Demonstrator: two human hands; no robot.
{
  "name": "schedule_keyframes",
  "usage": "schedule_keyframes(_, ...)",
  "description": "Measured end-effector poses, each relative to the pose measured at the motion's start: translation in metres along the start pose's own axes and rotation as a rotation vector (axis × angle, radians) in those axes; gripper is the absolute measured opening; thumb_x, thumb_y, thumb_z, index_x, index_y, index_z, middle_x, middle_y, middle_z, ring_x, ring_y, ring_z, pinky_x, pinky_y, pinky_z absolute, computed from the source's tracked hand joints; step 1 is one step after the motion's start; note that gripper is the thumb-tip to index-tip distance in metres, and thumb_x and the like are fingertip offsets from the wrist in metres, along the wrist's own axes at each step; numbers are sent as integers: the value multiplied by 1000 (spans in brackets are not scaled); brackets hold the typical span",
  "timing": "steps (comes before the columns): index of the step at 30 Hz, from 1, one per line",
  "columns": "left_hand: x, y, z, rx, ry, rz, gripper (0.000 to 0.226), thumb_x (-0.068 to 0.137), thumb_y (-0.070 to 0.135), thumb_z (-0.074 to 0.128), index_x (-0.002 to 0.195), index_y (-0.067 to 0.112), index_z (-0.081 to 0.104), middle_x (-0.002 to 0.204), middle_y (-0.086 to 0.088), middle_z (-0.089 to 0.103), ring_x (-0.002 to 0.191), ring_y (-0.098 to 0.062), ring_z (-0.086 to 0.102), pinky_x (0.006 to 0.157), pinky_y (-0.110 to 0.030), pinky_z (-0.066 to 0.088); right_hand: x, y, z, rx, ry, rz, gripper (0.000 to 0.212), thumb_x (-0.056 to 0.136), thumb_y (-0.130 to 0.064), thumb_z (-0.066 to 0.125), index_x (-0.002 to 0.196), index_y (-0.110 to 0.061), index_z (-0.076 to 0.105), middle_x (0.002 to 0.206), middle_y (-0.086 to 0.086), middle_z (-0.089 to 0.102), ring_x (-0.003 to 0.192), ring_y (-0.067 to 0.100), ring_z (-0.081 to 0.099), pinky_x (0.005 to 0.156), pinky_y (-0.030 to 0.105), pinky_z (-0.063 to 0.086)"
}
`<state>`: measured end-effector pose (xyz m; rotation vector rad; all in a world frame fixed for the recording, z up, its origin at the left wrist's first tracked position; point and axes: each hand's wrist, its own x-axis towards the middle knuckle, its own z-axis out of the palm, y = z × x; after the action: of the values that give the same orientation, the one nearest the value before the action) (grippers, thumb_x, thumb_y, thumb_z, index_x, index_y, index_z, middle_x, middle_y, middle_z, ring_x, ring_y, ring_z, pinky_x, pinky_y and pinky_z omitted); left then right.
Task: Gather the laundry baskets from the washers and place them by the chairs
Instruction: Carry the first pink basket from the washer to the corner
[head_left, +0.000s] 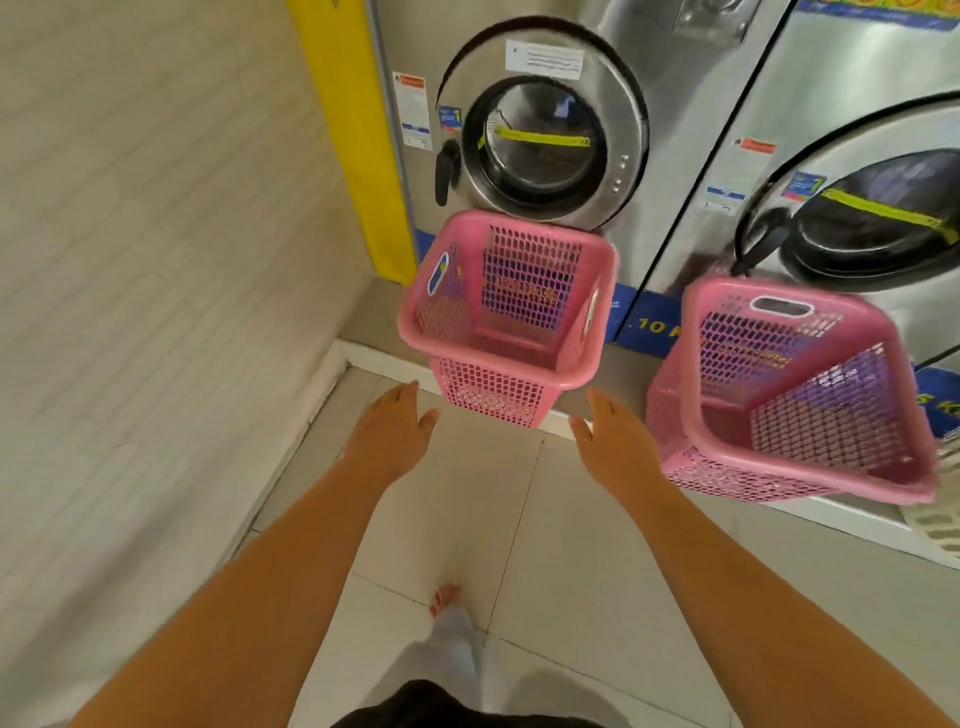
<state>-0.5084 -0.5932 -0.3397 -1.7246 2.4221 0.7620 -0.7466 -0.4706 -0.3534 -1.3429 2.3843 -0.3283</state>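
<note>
Two empty pink mesh laundry baskets stand on the raised step in front of steel washers. The left basket (506, 306) is below the left washer (545, 130); the right basket (789, 389) is below the right washer (857, 208). My left hand (392, 434) and my right hand (610, 439) both reach forward with fingers apart, just short of the left basket, one at each side of its base. Neither hand touches or holds anything.
A pale wall (156, 260) closes the left side, with a yellow panel (358, 130) in the corner. The tiled floor (493, 519) lies under my arms, and my bare foot (447, 597) is on it. A white basket edge (935, 525) peeks in at the right.
</note>
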Motion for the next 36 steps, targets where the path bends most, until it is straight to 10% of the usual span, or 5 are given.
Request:
schedule_keyframes(26, 354, 46, -4, 83, -51, 33, 61, 99, 30, 46, 149, 4, 26, 151, -20, 34, 131, -42, 42, 103, -54, 41, 309, 39, 20, 214, -2, 395, 59, 95, -19, 51, 147, -7, 26, 148, 13, 41, 126, 41, 49, 101, 54, 43)
schedule_keyframes(36, 439, 8, 29, 101, 29, -19, 63, 99, 27, 45, 155, 16, 17, 161, -18, 16, 146, -38, 19, 113, -55, 29, 358, 65, 66, 225, 39, 472, 70, 100, -28, 44, 156, -28, 2, 164, 10, 11, 136, 42, 40, 96, 57, 48)
